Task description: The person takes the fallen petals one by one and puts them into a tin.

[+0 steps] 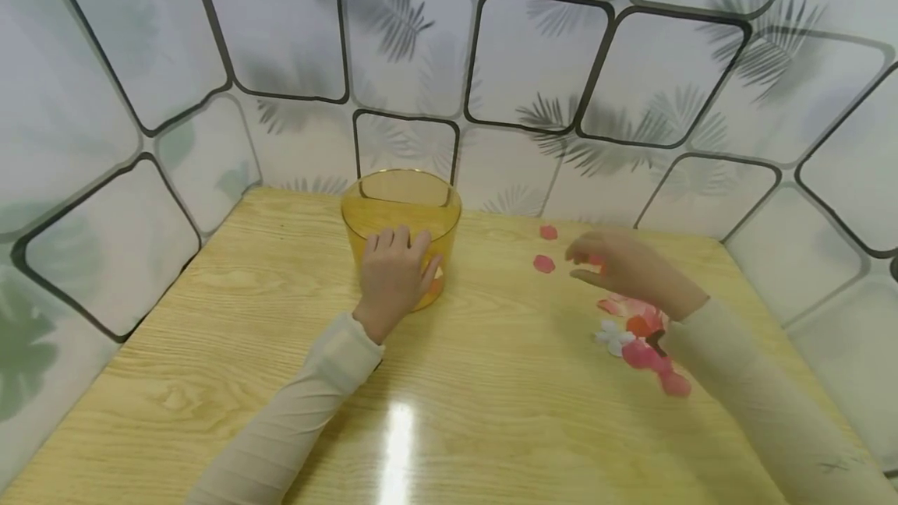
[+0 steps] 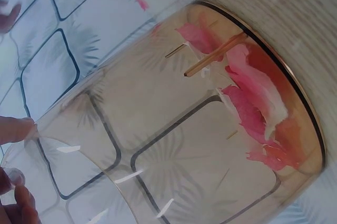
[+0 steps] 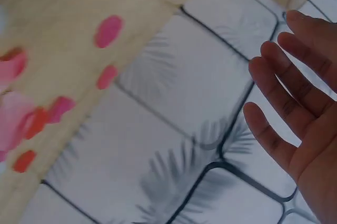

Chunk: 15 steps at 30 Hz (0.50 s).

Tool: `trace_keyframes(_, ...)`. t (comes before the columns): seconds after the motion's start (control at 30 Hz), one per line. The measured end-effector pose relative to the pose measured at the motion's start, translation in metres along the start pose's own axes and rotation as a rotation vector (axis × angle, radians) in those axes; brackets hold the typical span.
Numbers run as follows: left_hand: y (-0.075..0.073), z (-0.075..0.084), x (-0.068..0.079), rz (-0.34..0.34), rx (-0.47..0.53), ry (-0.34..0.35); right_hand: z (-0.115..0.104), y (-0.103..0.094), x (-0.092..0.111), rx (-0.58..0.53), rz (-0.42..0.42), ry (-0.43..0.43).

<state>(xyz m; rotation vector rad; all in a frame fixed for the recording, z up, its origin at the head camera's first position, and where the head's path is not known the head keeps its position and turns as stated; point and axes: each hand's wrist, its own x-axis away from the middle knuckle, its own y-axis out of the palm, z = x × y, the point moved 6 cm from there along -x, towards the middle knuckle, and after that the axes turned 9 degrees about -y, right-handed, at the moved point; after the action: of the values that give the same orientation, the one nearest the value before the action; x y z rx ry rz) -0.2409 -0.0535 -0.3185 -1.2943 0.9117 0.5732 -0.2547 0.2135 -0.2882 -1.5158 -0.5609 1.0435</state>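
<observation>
A clear amber plastic bin point(image 1: 445, 244) stands upright on the table. My left hand point(image 1: 393, 267) grips it at the near rim, thumb and fingers on either side of the wall in the left wrist view. Through that wall show pink and orange petals point(image 2: 247, 108) and a thin brown stick point(image 2: 218, 55) at the bottom. My right hand point(image 1: 617, 259) is raised over the right part of the table with relaxed fingers, holding nothing. Beneath its forearm lies a loose heap of pink petals point(image 1: 641, 353), with a white flower point(image 1: 613, 337) at its left edge.
Two single pink petals point(image 1: 543, 263) lie between the bin and the heap. A pale wood-grain table point(image 1: 470, 419) carries everything. Patterned fabric walls point(image 1: 414, 45) close it in at the back and both sides.
</observation>
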Motion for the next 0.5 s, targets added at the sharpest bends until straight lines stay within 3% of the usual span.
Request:
trace_keyframes(0.17, -0.002, 0.000, -0.001, 0.008, 0.003, -0.001, 0.016, 0.034, 0.059, -0.069, -0.150, 0.154)
trace_keyframes(0.3, -0.001, 0.000, -0.001, 0.007, -0.003, 0.002, 0.027, 0.057, 0.091, -0.161, -0.220, 0.249)
trace_keyframes(0.5, 0.000, 0.001, 0.000, 0.003, -0.020, 0.010, 0.026, 0.074, 0.113, -0.217, -0.248, 0.229)
